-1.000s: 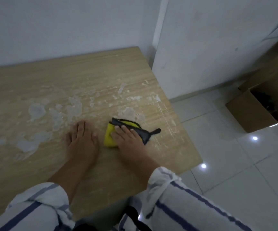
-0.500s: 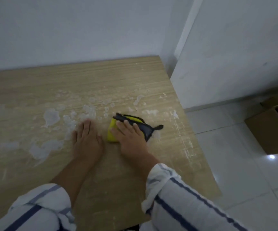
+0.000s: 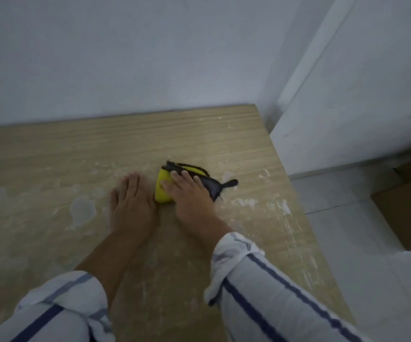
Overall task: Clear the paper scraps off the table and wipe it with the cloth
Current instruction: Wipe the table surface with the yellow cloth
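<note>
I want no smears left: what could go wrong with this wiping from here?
The right hand presses the cloth close to the right edge of the table; a rightward stroke may push white residue onto the floor. The left hand rests flat on the table and could smear the pale patch beside it.

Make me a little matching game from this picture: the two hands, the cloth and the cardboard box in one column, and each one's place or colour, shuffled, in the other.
Column one:
1. left hand
2. right hand
3. cloth
4. cardboard box

Column two:
A. stands on the floor
B. yellow with a dark edge
C. pressed on top of the cloth
D. flat on the bare table

Pairs: 1-D, 2-C, 3-B, 4-A
</note>
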Demonstrator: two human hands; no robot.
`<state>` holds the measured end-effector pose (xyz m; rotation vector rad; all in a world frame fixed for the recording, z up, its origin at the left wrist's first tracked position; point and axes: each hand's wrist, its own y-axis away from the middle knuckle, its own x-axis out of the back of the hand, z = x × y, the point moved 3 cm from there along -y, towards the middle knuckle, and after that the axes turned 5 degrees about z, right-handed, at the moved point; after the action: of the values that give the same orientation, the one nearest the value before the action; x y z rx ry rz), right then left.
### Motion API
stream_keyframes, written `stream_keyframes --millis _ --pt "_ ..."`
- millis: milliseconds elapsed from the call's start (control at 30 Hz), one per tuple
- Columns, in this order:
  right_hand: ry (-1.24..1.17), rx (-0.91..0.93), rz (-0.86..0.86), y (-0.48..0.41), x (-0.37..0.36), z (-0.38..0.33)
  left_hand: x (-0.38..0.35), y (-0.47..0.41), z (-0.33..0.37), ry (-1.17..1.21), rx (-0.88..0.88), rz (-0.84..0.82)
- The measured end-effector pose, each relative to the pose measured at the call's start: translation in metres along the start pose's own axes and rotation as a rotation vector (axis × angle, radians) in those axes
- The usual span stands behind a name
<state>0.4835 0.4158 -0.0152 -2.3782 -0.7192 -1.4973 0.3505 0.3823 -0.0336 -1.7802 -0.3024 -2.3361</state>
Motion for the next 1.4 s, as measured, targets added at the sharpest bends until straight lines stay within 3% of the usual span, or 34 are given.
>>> stream_keyframes --millis 100,200,300,367,433,500,533,600,667,767,867,933,1000,1067,1167,1300,1333,1400 --pt "0.068 -0.087 0.087 -0.015 0.021 0.056 0.003 -0.029 -0.009 -0.002 0.028 0.025" --pt "0.154 -0.436 0.238 -0.018 0.069 0.142 0.003 -0.045 -0.008 -0.015 0.032 0.033" --pt "0.022 -0.727 0.437 -0.030 0.094 0.151 0.001 -0.052 -0.002 -0.008 0.024 0.047" --pt "-0.027 -0.517 0.485 -0.069 0.075 0.100 -0.001 -0.055 -0.003 -0.016 0.019 0.047" --pt "0.003 -0.148 0.374 -0.101 0.034 0.040 -0.001 -0.057 -0.005 -0.019 0.018 0.059" --pt "0.070 -0.011 0.180 -0.110 0.003 0.012 -0.001 -0.058 -0.006 -0.014 0.026 0.061" --pt "0.101 -0.004 0.175 -0.114 0.002 0.018 -0.002 -0.058 -0.006 -0.017 0.025 0.057" --pt "0.197 -0.022 0.238 -0.126 0.021 0.049 -0.002 -0.058 -0.005 -0.021 0.022 0.058" --pt "0.276 -0.195 0.329 -0.131 0.047 0.101 -0.001 -0.057 -0.004 -0.024 0.020 0.064" --pt "0.195 -0.598 0.422 -0.096 0.097 0.179 -0.002 -0.057 -0.005 -0.024 0.027 0.048" --pt "-0.008 -0.813 0.508 -0.060 0.110 0.174 0.000 -0.056 -0.003 -0.009 0.035 0.050" --pt "0.001 -0.592 0.546 -0.066 0.089 0.120 0.002 -0.057 -0.002 -0.006 0.032 0.046" --pt "0.074 -0.205 0.281 -0.067 0.035 0.049 0.003 -0.057 -0.001 0.001 0.033 0.038" --pt "0.111 -0.033 0.047 -0.048 0.000 0.013 0.005 -0.056 -0.003 0.025 0.028 0.037" --pt "0.140 -0.150 0.158 -0.021 0.019 0.058 0.012 -0.053 -0.006 0.100 -0.029 0.039" --pt "0.170 -0.665 0.319 0.004 0.075 0.139 0.021 -0.024 -0.022 0.099 -0.008 0.023" --pt "0.152 -0.715 0.325 0.004 0.079 0.133 0.021 -0.012 -0.028 0.082 0.014 0.020" --pt "0.165 -0.612 0.263 -0.007 0.068 0.092 0.019 0.015 -0.040 0.058 0.044 0.016"
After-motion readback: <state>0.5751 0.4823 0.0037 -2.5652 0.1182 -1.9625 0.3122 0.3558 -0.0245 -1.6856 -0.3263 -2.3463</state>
